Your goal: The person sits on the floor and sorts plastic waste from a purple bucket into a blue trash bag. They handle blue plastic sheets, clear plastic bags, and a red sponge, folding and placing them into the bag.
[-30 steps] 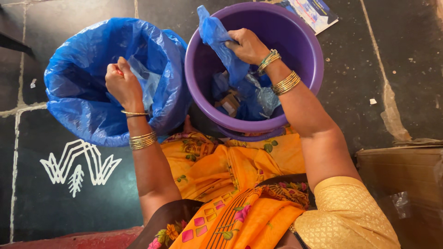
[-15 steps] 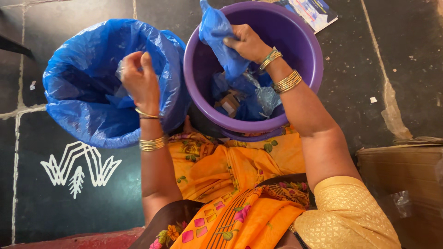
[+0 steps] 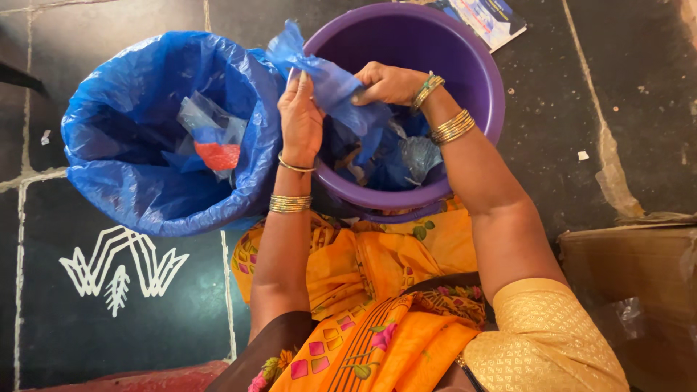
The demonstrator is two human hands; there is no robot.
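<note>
Blue plastic bag: upper centre of frame, stretched over the left rim of the purple tub. Left hand: fingers closed on the bag's lower left edge. Right hand: pinching the bag's right side, above the tub. Tub contents: more crumpled blue and clear plastic. Blue-lined bin: left of frame, touching the tub, holding clear wrappers and a red piece. Cardboard box: lower right.

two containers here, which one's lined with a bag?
The left one: the bin with a blue plastic liner folded over its rim. The purple tub shows bare walls.
</note>
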